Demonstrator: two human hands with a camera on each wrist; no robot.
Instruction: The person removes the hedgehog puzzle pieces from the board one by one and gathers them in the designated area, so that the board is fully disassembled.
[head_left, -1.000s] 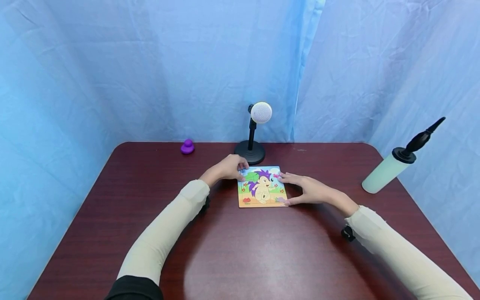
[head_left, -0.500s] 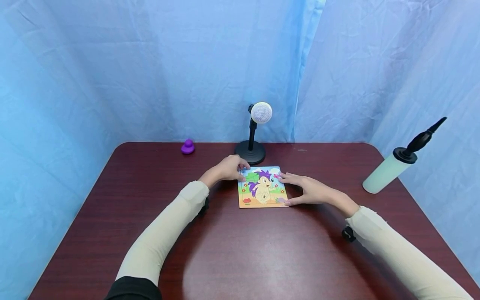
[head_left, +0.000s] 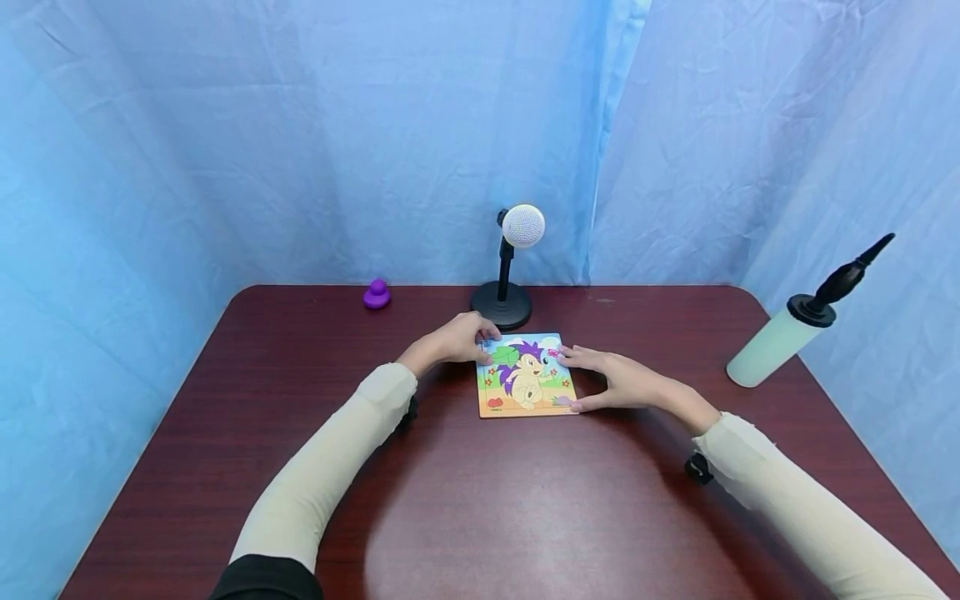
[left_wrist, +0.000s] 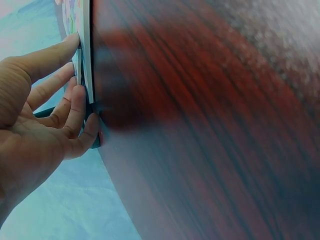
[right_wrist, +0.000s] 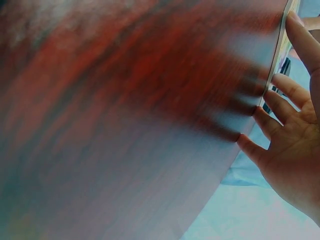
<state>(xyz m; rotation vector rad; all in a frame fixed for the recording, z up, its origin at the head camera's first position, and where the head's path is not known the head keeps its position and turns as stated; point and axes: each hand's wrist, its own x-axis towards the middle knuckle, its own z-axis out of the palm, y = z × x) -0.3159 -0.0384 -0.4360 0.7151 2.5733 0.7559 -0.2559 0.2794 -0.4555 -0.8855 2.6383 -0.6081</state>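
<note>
A square jigsaw puzzle [head_left: 525,385] with a cartoon hedgehog lies flat on the table, its picture filled. At its upper left corner is my left hand [head_left: 456,337], fingers bent at the edge and thumb on the picture side. The left wrist view shows this hand [left_wrist: 47,107] gripping the board's edge between thumb and fingers. My right hand [head_left: 618,381] rests along the puzzle's right side, thumb at the lower corner and fingers near the upper one. In the right wrist view its fingers [right_wrist: 282,112] are spread, with fingertips at the board's edge and tabletop.
Just behind the puzzle stands a microphone [head_left: 522,226] on a black round-based stand [head_left: 501,305]. A purple knobbed object [head_left: 377,295] sits at the back left. At the right is a pale green hand pump [head_left: 772,346] with a black nozzle. Blue curtains [head_left: 375,150] surround the dark red table [head_left: 525,508].
Both hands stay in place at the puzzle. The whole view shifts only very slightly.
</note>
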